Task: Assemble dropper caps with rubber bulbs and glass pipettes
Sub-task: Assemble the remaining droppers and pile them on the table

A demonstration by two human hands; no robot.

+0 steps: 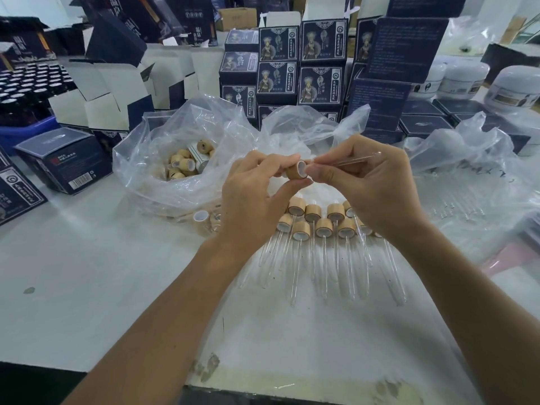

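Above the desk [87, 273], left hand [251, 191] grips bamboo cap [296, 170], liner facing right; right hand [365, 185] pinches glass pipette [350, 160] at its mouth. Keep tube coaxial; press straight, gently. Finished droppers [315, 229] lie below. Bagged caps [184, 165], dark cartons [321, 62] behind.

Person, head view: two forearms and two hands visible.
Left hand [251, 194]: bare, no glove, ring or watch showing.
Right hand [371, 185]: bare, no glove, ring or watch showing.
Fingers [287, 159]: bare, nails short and unpainted where they show.
Forearms: bare from wrist to frame edge; no sleeve, cuff or strap in view. No other clothing visible.
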